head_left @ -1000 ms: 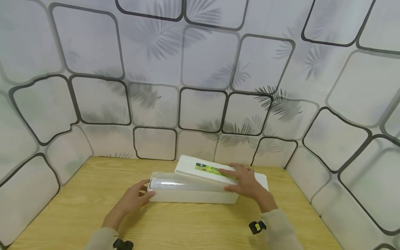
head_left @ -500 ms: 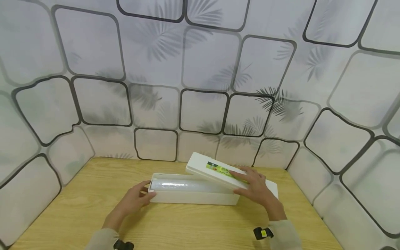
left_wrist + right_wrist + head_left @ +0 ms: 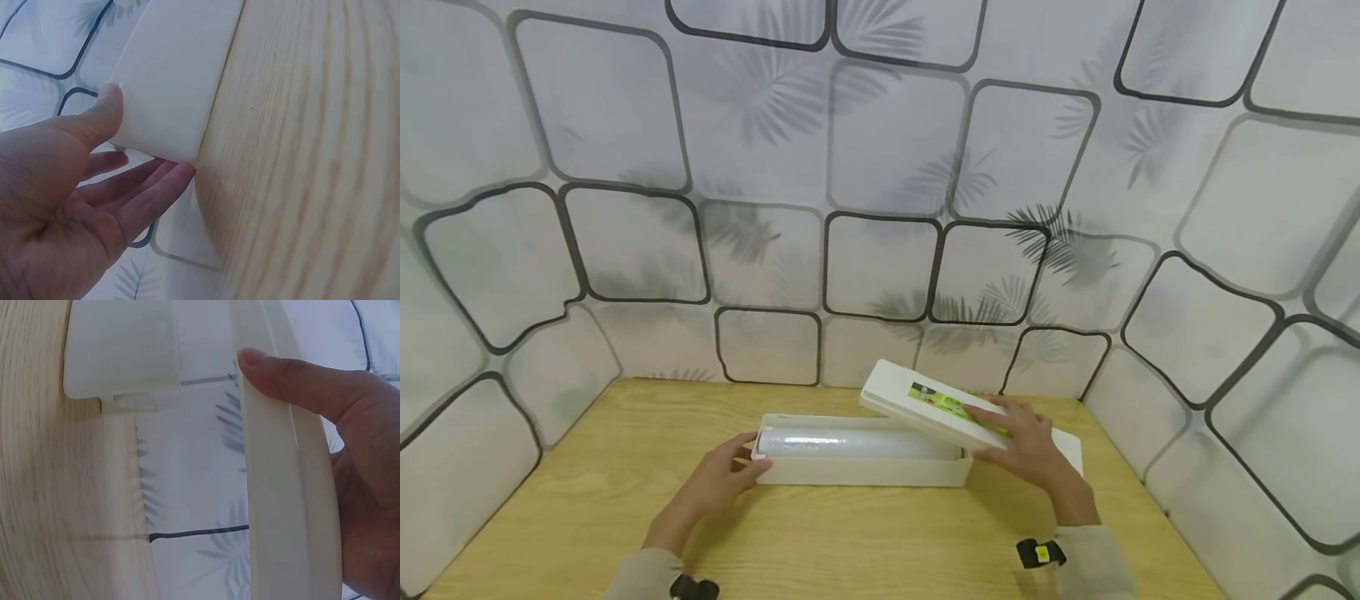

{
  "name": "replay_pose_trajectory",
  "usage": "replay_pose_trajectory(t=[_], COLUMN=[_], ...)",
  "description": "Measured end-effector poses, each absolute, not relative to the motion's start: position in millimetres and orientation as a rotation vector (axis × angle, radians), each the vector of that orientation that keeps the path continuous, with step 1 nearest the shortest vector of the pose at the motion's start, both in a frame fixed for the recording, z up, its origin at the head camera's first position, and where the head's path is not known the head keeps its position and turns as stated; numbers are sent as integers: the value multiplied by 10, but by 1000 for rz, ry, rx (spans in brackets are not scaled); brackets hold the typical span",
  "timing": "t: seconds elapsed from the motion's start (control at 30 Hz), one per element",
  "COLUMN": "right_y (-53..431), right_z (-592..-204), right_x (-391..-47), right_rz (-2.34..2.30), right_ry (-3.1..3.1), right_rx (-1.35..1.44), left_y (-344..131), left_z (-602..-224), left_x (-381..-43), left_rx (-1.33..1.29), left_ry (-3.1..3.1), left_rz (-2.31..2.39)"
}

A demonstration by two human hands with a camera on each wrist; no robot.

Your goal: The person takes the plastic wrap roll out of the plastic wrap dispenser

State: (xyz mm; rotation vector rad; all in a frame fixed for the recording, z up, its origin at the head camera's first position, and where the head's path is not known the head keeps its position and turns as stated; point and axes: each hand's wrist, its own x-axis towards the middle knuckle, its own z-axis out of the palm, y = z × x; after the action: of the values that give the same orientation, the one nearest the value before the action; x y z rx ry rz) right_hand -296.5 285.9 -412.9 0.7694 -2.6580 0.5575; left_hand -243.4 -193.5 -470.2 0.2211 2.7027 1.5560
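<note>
A long white plastic wrap box (image 3: 865, 473) stands on the table with its top uncovered. Inside it lies a shiny roll of plastic wrap (image 3: 850, 442). At the box's left end, my left hand (image 3: 722, 475) grips the corner; the thumb (image 3: 107, 115) is on the front face and the fingers lie against the end. My right hand (image 3: 1026, 446) holds the white lid (image 3: 917, 400) with its green label by the long edges, thumb (image 3: 269, 369) on the near rim. The lid is tilted, its right end lower, and it covers the right back part of the box from view.
The light wood table (image 3: 820, 542) runs up to a patterned cloth backdrop (image 3: 880, 267) behind the box and at both sides. Each wrist wears a dark strap, with a yellow mark on the right wrist strap (image 3: 1041, 552).
The right hand has moved the lid to the right and tilted its left end up, so more of the roll shows. The left hand has stayed at the box's end.
</note>
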Motion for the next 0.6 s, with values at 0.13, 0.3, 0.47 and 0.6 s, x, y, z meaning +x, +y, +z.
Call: replay_pose_trajectory(t=[0.13,0.3,0.47,0.6], right_y=[2887,2962,3079,3171], right_z=[-4116,-4117,-4080,-4062], right_x=[-2958,-2956,-2948,-2936], right_rz=[561,560,564,537], right_ry=[-2650,-2667,-2670,-2689], right_rx=[761,725,681,638], left_y=[-1957,-1967,-1949,-1934], left_z=[-4709,-4729,-4720,-4703], left_x=[-2429,-2436,-2438,-2432], left_rx=[220,226,210,211], left_ry=[2700,2692,2693,2690], left_rz=[1554,1555,1557,1568])
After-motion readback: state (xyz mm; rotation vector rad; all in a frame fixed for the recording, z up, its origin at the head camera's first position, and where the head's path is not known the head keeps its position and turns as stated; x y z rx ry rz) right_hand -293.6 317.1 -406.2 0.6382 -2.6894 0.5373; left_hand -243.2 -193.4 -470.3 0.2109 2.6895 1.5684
